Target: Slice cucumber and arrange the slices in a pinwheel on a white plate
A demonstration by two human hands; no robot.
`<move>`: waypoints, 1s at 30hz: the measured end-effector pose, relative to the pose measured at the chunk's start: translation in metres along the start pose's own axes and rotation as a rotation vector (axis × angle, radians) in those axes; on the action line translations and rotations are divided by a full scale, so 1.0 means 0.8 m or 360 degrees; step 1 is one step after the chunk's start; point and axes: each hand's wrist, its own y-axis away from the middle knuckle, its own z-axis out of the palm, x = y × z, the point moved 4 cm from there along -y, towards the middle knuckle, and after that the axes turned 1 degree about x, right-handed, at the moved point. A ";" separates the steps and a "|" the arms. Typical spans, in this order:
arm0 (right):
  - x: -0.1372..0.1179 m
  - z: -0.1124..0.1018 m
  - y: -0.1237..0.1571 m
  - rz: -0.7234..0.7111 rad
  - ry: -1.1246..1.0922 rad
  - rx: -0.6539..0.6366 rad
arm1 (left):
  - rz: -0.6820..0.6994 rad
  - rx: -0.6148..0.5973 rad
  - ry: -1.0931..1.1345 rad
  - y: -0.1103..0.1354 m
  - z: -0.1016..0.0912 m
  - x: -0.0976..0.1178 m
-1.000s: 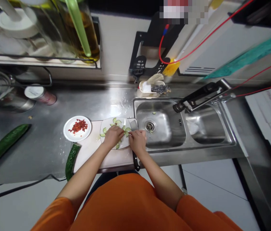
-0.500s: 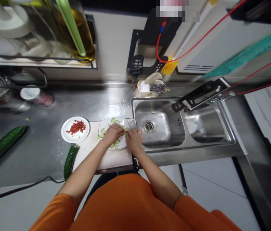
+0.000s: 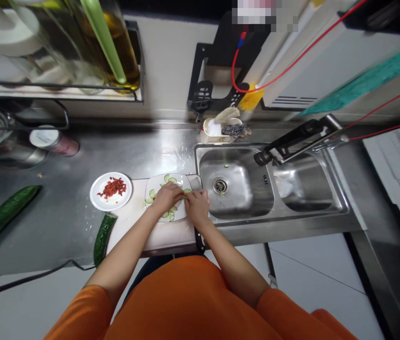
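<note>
My left hand (image 3: 168, 196) and my right hand (image 3: 197, 206) meet over the right side of a squarish white plate (image 3: 153, 182), fingertips pinched close together. Between them a pale green cucumber slice (image 3: 186, 191) shows in part; the fingers cover the rest. More cucumber slices (image 3: 152, 194) lie in an arrangement around the plate, some with the skin side showing. The plate rests on a white cutting board (image 3: 129, 236). At the board's left edge lies a cut length of cucumber (image 3: 104, 238). A round white plate (image 3: 95, 200) beside it holds small red pieces (image 3: 114, 187).
A whole cucumber (image 3: 4, 212) lies at the left. A knife's black handle (image 3: 200, 240) sticks out by the board's right edge. Right of the board is a double steel sink (image 3: 239, 189) with a faucet (image 3: 299, 137). Bottles (image 3: 129, 61) stand on a rack above the counter.
Both hands stay at almost the same spot on the plate, with only a slight shift of the fingertips. The plates and cucumbers have not moved.
</note>
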 end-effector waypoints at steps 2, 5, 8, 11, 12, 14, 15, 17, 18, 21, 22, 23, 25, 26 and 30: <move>0.000 0.001 0.000 -0.0008 0.0005 0.0003 | 0.0003 0.0002 -0.0001 0.000 0.000 0.000; 0.000 0.002 0.000 -0.0010 0.0015 0.0007 | 0.0001 -0.0001 -0.0006 0.000 -0.001 0.000; 0.000 0.002 -0.001 -0.0005 0.0012 0.0003 | 0.0001 -0.0006 -0.0023 0.000 -0.001 0.001; 0.000 0.000 -0.001 0.0000 -0.0009 -0.0001 | -0.0005 0.0021 -0.0031 0.001 -0.003 0.001; 0.000 -0.001 -0.001 0.0001 -0.0019 0.0001 | -0.0016 0.0046 -0.0032 0.002 -0.005 0.001; 0.000 -0.003 -0.001 0.0000 -0.0046 0.0011 | -0.0053 0.0117 -0.0032 0.004 -0.012 -0.001; 0.000 -0.004 -0.001 0.0002 -0.0060 0.0017 | -0.0078 0.0156 -0.0030 0.006 -0.016 -0.001; 0.000 -0.007 -0.001 0.0013 -0.0081 0.0027 | -0.0135 0.0237 -0.0020 0.009 -0.028 -0.002; 0.000 -0.008 -0.001 0.0019 -0.0087 0.0029 | -0.0168 0.0281 -0.0013 0.012 -0.036 -0.003; 0.001 -0.012 0.000 0.0030 -0.0101 0.0028 | -0.0278 0.0422 -0.0003 0.026 -0.060 -0.005; 0.001 -0.013 0.000 0.0031 -0.0106 0.0028 | -0.0321 0.0466 -0.0012 0.034 -0.068 -0.006; 0.002 -0.014 0.001 0.0032 -0.0111 0.0029 | -0.0373 0.0507 -0.0027 0.042 -0.075 -0.009; 0.003 -0.017 0.002 0.0033 -0.0114 0.0033 | -0.0528 0.0591 -0.0084 0.065 -0.089 -0.017; 0.003 -0.018 0.003 0.0031 -0.0112 0.0035 | -0.0651 0.0646 -0.0123 0.079 -0.096 -0.023; 0.000 -0.023 0.009 0.0001 -0.0085 0.0037 | -0.1251 0.0707 -0.0328 0.137 -0.118 -0.055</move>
